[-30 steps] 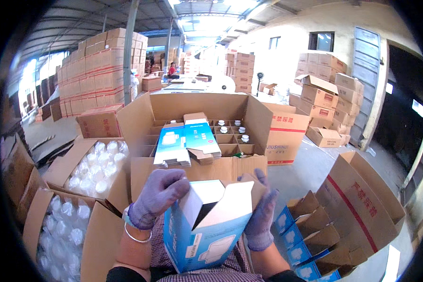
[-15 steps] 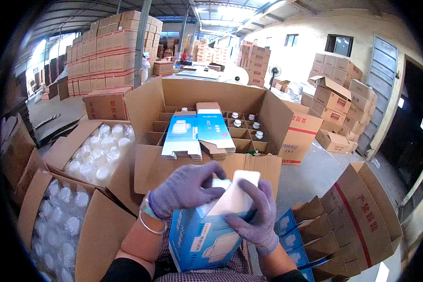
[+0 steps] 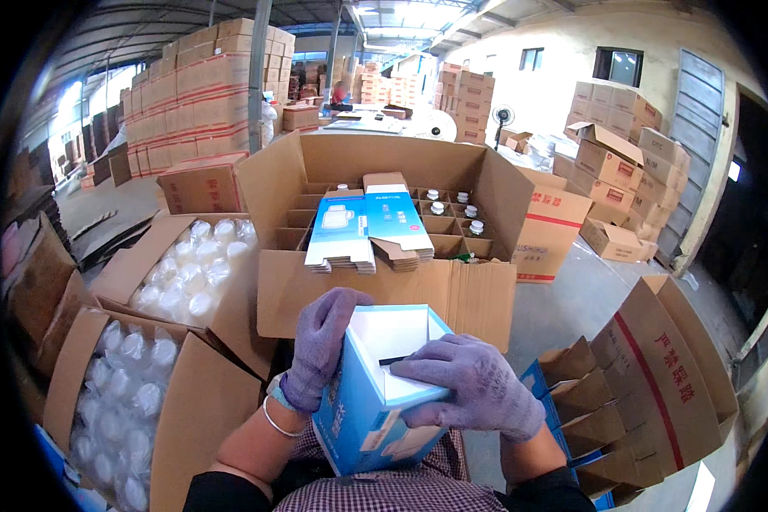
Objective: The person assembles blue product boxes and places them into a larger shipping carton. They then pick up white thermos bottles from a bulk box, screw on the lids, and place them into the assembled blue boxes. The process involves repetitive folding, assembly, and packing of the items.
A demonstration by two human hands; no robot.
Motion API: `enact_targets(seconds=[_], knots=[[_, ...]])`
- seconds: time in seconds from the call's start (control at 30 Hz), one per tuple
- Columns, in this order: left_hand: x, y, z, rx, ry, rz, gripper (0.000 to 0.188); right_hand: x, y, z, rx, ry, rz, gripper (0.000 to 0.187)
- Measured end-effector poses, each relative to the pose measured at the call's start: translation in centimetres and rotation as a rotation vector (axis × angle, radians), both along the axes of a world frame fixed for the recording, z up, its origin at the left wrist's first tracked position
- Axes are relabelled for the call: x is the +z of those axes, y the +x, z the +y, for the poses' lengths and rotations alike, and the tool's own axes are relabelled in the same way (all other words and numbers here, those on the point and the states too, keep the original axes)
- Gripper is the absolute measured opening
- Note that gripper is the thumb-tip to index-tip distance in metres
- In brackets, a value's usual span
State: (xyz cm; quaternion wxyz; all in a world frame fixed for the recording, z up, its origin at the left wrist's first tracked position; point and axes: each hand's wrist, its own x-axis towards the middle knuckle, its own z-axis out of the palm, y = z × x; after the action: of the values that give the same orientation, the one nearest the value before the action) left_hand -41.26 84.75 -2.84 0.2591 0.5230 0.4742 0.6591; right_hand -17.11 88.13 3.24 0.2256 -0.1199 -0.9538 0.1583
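A blue-and-white cardboard box point(image 3: 360, 431) stands upright in front of me, its top end open toward me. My left hand point(image 3: 322, 346), in a purple-grey glove, is closed on the box's left rim. My gloved right hand point(image 3: 478, 388) grips the right rim, its fingers reaching over the opening to the inner flaps. The bottom of the box is hidden. Beyond it, several flattened blue-and-white boxes point(image 3: 340, 220) lie in two stacks across a large divided carton point(image 3: 384, 299). White-capped bottles point(image 3: 476, 228) stand in some of that carton's cells.
Two open cartons at left hold clear plastic-wrapped items point(image 3: 128, 410) with white round ends. At right stands an open carton point(image 3: 657, 384) with cardboard dividers and blue boxes. Stacked cartons point(image 3: 188, 94), a fan point(image 3: 503, 115) and a distant person are behind.
The white flap that stood up in my right hand is no longer raised, and the box's opening now shows. My left hand has moved from above the opening to the box's left rim.
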Motion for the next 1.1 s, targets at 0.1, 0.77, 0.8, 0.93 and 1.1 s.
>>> enact_targets(seconds=[0.1,0.77,0.8,0.93,1.1], knots=[[1.3,0.9,-1.7,0.044,0.103,-0.056,0.027,0.3,1.2,-0.4,0.126,-0.249,0.426,0.051],[-0.7,-7.7,5.8,0.467,0.258,0.911,0.037,-4.1,29.7,-0.6,-0.748,-0.582,1.029,0.054],[-1.4,-8.8,5.6,0.522,0.230,0.839,0.035,-5.0,33.8,-2.3,-0.684,-0.483,1.032,0.052],[-4.6,-11.2,5.8,0.633,0.181,0.733,0.031,-16.1,58.5,-9.8,-1.238,-0.059,1.064,0.052],[-7.6,-10.7,7.1,0.544,0.134,0.604,0.030,-19.0,65.0,-13.8,-1.612,0.184,0.991,0.041]])
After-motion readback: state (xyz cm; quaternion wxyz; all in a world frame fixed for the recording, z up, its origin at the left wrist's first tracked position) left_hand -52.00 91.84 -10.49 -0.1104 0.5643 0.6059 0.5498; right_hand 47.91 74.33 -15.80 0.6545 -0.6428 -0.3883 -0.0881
